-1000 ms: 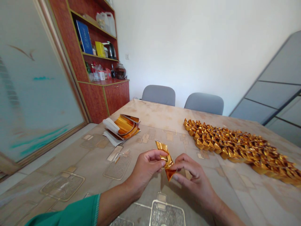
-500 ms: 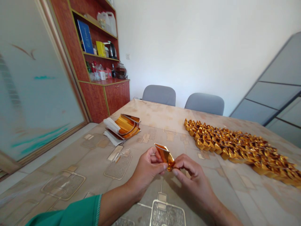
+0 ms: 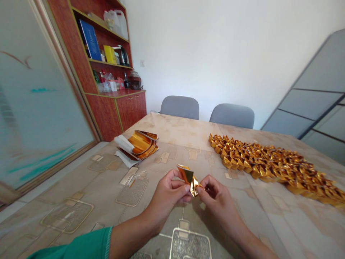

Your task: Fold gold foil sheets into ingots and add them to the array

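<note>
A small piece of folded gold foil paper [image 3: 186, 175] is held up above the table between both hands. My left hand [image 3: 172, 189] pinches its left side between thumb and fingers, with one pointed flap standing up. On the other side, my right hand [image 3: 215, 191] grips the lower right corner, thumb in front. The fingertips hide part of the folds. To the right lie many folded gold paper ingots [image 3: 258, 158] in tight rows. A loose stack of gold foil sheets [image 3: 142, 143] with white backing rests at the left, curled over.
The table [image 3: 102, 190] has a patterned cover. Two grey chairs [image 3: 179, 107] stand at its far side. Behind on the left is a red wooden cabinet [image 3: 107, 115] with bottles, a kettle and boxes. A frosted glass panel [image 3: 40, 108] is at the far left.
The right side of the foil piece has been opened out, and a bright creased point now shows between the hands. The camera view has shifted slightly, moving the background left.
</note>
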Demonstrator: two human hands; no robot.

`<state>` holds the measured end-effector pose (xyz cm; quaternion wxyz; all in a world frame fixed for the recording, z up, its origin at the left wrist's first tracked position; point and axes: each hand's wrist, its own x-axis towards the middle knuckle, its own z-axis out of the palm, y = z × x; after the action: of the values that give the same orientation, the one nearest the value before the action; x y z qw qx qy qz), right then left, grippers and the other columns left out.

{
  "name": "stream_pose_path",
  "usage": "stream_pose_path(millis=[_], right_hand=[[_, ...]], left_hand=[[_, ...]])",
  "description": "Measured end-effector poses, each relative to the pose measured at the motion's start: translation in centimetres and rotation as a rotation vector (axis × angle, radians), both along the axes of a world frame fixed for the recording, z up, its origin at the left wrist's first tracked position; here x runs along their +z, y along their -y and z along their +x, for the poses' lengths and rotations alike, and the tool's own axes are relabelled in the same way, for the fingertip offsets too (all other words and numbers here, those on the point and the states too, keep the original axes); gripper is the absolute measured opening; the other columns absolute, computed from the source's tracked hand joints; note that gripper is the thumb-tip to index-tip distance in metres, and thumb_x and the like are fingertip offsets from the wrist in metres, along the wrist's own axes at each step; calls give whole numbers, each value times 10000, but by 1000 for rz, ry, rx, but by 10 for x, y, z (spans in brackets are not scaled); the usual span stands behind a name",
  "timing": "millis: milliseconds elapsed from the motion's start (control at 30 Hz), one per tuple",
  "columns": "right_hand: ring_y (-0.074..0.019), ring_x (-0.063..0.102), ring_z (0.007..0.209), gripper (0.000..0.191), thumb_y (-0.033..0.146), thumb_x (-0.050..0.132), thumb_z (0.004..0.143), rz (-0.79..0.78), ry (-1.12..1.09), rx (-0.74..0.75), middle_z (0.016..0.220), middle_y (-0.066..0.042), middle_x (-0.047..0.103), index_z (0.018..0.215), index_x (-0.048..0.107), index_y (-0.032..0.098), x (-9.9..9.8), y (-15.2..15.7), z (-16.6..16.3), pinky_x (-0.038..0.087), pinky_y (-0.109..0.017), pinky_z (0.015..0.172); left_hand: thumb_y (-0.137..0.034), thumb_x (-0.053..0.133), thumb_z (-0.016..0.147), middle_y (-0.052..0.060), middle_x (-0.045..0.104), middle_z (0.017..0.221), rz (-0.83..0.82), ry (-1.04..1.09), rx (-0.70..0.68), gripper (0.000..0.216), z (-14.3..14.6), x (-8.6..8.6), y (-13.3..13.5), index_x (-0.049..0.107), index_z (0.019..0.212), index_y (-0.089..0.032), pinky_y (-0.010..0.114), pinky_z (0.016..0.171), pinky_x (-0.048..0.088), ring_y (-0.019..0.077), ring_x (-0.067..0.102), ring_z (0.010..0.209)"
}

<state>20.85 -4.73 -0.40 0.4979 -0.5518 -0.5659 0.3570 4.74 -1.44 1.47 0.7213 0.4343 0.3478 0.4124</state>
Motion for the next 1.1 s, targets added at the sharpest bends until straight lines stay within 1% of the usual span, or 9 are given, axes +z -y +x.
stream_pose_path(millis=[67,200,333,400,600,700,933,1000,1100], right_hand=[[-135,451,589,204,308,614,829,-1,8,-1,633,34,511,682,511,210,2,0,-1,355,-250,543],[-134,449,587,203,294,608,835,-1,47,1,628,34,515,679,510,210,2,1,-4,357,-250,546],[-139,475,621,182,262,615,838,50,150,0,652,20,558,684,542,200,3,3,-5,367,-251,577],[-134,461,601,181,249,610,833,58,190,-6,632,26,542,674,539,200,4,4,-5,350,-246,560],[-129,436,566,188,244,594,821,69,258,-23,599,33,519,653,518,207,4,2,-6,323,-241,531],[-129,432,568,185,242,593,822,75,263,-7,604,34,520,655,522,207,4,2,-6,317,-240,532],[-123,383,547,212,268,615,796,24,208,34,576,46,464,631,495,210,1,0,-5,276,-246,511],[-128,403,567,206,300,626,813,-4,117,68,602,39,484,663,520,205,1,0,-3,300,-248,526],[-142,481,639,189,371,637,838,-33,-83,130,703,15,553,798,582,195,5,-2,2,376,-259,588]], left_hand=[[-249,787,716,19,713,748,-26,-17,-4,354,0,0,1,579,985,-150,179,592,471,88,622,615],[-249,799,703,20,712,746,-22,-47,-17,392,0,-5,1,585,1013,-143,185,582,474,84,611,591],[-258,803,704,26,707,731,7,-62,-33,365,-1,-8,0,606,983,-129,184,584,473,92,608,613],[-264,809,699,20,699,718,4,-67,-43,342,-1,-7,1,618,949,-128,182,583,474,93,606,619],[-332,793,727,66,729,838,-66,-72,-76,356,-1,-4,1,657,976,-118,188,633,499,119,657,731],[-337,808,711,68,733,859,-96,-75,-68,364,-1,-7,0,668,967,-118,187,631,503,112,653,722],[-334,858,651,46,728,826,-158,-67,-55,377,-1,-12,0,685,911,-123,198,632,522,99,644,679],[-349,867,642,40,725,810,-173,-57,-43,386,-1,-11,-1,688,903,-126,192,619,517,91,637,651],[-363,877,630,35,723,820,-162,-12,8,396,-1,-10,-3,696,898,-134,187,603,512,81,626,627]])
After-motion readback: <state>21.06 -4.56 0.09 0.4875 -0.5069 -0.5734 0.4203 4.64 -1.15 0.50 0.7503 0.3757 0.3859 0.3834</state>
